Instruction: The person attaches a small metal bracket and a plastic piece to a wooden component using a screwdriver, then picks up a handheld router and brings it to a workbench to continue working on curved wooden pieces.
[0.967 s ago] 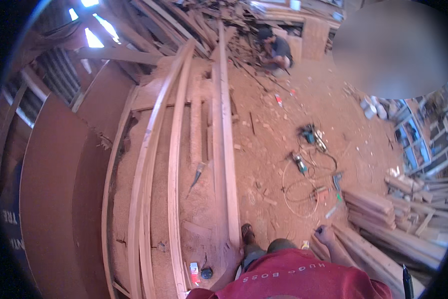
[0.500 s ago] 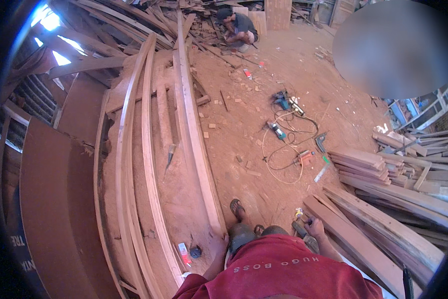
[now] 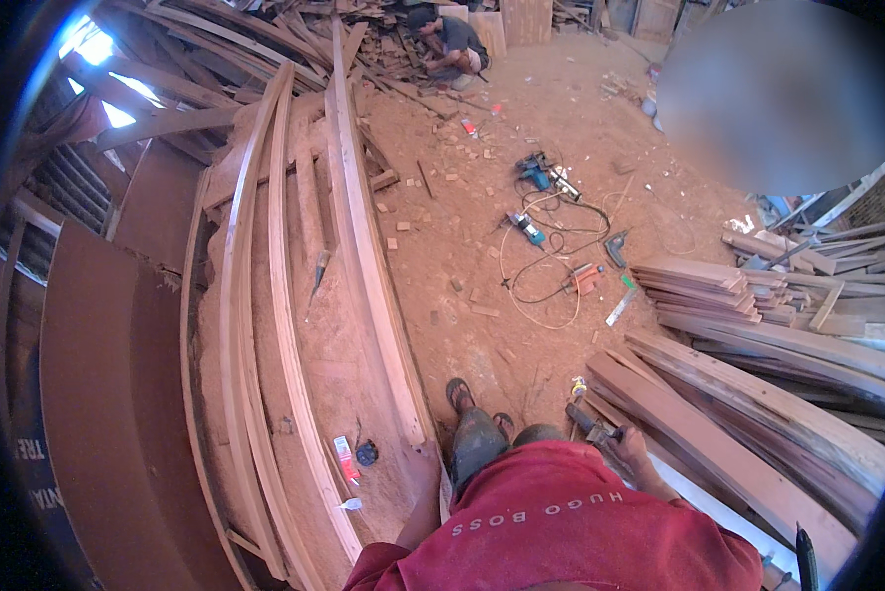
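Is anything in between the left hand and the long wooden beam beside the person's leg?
Nothing visible: the left hand is right at the near end of the long wooden beam. I can't tell whether its fingers grip it.

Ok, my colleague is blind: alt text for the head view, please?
Red-shirted person beside planks, left-hand grip at the near end of a beam, right-hand grip on a dark tool. Power tools lie on the dusty floor; another person crouches beyond.
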`<state>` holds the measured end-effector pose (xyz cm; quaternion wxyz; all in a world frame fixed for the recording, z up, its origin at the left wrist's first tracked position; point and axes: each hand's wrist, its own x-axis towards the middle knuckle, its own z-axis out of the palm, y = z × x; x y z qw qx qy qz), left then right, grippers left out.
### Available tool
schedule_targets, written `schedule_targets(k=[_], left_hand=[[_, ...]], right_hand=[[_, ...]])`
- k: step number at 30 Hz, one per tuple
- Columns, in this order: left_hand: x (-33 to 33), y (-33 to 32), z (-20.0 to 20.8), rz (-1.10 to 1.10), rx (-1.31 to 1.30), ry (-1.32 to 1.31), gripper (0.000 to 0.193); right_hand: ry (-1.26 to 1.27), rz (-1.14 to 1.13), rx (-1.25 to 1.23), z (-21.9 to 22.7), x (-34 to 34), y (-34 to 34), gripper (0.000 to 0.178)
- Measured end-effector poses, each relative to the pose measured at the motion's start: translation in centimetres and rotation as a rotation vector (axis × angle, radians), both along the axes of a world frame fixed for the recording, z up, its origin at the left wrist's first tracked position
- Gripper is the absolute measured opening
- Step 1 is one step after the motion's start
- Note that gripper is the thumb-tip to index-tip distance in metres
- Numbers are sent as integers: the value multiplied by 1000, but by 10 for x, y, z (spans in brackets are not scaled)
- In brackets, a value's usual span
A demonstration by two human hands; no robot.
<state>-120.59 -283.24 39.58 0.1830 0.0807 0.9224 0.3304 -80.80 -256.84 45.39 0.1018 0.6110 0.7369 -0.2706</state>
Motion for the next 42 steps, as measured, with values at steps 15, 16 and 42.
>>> schedule_targets(k=[15,16,42], left_hand=[[-48,25,-20,-113,102,205,65],[-57,39,-4,-136,127,192,65],[-169,110,-26,-96,189,260,69]], right_hand=[[284,40,-58,-12,-80,9,28],[287,44,-45,-11,-90,12,29],[668,53,-380,-19,-272,-43,25]])
